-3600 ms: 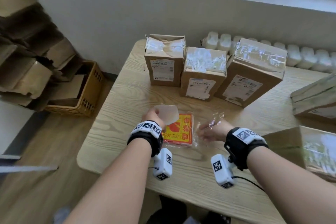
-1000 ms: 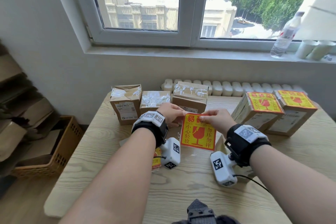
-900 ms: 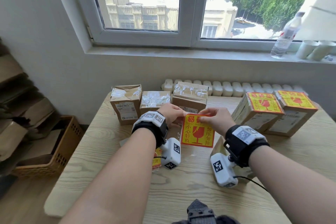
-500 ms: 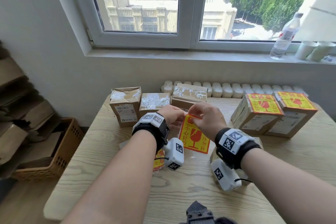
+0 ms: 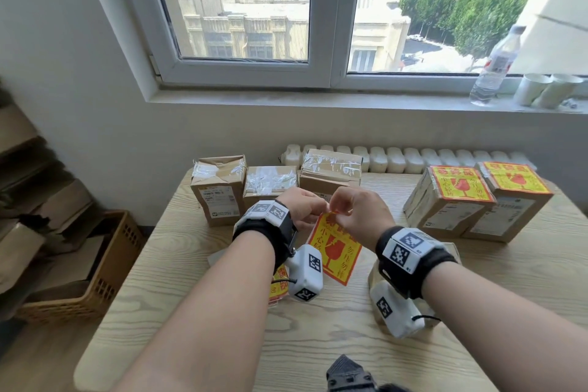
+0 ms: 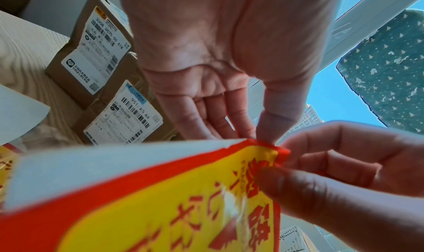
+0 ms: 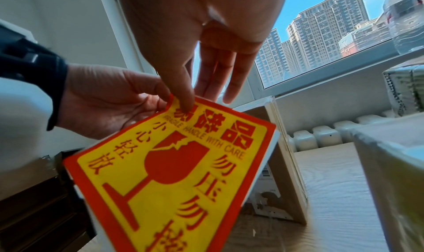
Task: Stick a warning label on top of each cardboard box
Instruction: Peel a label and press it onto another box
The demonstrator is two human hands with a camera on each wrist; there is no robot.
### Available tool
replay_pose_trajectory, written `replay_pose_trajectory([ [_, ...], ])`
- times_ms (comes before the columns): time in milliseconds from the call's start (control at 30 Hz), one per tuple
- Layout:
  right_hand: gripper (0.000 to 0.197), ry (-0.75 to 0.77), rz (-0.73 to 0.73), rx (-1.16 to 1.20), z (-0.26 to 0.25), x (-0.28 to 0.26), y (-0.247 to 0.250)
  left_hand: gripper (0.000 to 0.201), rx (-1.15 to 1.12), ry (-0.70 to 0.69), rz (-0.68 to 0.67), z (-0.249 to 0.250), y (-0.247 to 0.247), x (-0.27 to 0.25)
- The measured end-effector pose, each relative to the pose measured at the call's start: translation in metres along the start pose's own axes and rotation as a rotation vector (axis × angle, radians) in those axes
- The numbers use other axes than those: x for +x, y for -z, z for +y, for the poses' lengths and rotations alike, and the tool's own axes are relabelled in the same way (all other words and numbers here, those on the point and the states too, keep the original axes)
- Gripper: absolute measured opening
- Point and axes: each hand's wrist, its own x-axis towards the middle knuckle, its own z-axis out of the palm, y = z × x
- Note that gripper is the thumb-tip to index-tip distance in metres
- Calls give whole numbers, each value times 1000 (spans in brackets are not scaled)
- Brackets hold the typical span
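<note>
Above the worktop's (image 5: pixel 318 337) middle, the left hand (image 5: pixel 302 205) pinches the warning label's (image 5: pixel 334 251) top corner; the right hand (image 5: pixel 362 216) pinches the same corner, seemingly peeling it. Three unlabelled boxes (image 5: pixel 270 183) line the far edge.

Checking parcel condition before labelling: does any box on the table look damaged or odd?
The leftmost unlabelled box has a crumpled, dented top under wrinkled tape. The two boxes beside it look square, and so do the two labelled boxes.

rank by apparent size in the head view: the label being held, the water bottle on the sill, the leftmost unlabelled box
1. Leftmost unlabelled box
2. Held label, partly hidden by both hands, so close to the box
3. Water bottle, farther away, so its true size is unsure
</note>
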Motion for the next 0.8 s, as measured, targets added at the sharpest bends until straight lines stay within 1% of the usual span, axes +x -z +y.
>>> replay_pose_trajectory([
  [100,18,-14,-11,-3,0,-1,1,6,26,12,3,0,0,0],
  [167,17,-18,3,3,-1,-2,1,7,20,4,24,1,0,-1],
  [267,13,-16,5,0,-1,-2,1,17,43,-32,62,0,1,1],
  [433,18,-19,-8,-18,3,-2,3,40,43,-34,4,3,2,-2],
  [467,18,-27,-4,-4,4,-1,3,42,38,-41,-14,4,2,-4],
  [567,16,-62,3,45,6,-1,4,32,28,-84,-36,2,3,-4],
  [667,15,-70,8,84,2,0,4,16,16,-125,1,0,4,-2],
  [733,16,-83,8,101,1,0,4,13,14,-132,8,0,4,0],
  [800,14,-87,5,93,-2,-1,4,14,21,-133,5,-2,4,0],
])
